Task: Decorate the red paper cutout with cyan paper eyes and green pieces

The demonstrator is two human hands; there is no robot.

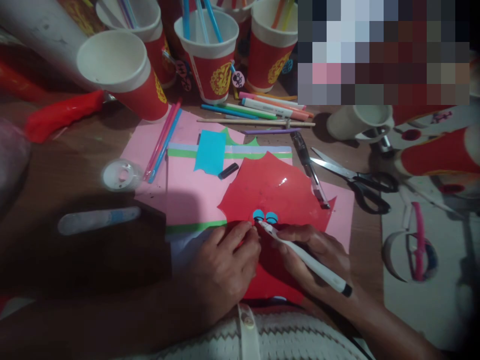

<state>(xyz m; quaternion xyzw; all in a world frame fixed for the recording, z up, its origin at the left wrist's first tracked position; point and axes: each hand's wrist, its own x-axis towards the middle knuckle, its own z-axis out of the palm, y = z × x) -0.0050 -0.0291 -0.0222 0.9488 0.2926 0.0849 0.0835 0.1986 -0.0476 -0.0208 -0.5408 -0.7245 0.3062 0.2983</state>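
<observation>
My right hand [318,255] grips a white marker [311,262] with a black end, its tip pointing down and left. Close to that tip are two small blue and black round pieces [271,218], over a red scallop-edged sheet [262,187]. Just left of the tip, my left hand [228,265] has its fingers curled and pressed together. A bit of red shows between them, but what they pinch is hidden. Under the red sheet lies pink paper [191,195] with green strips. A blue paper piece [210,152] and a black marker cap [228,171] rest on it.
Red and white paper cups [210,65], some holding straws, line the back. Several markers [258,107] lie before them. Scissors [352,175] and a black-capped pen [309,167] are right; a tape roll [410,255] is farther right. A white tube [99,220] lies left.
</observation>
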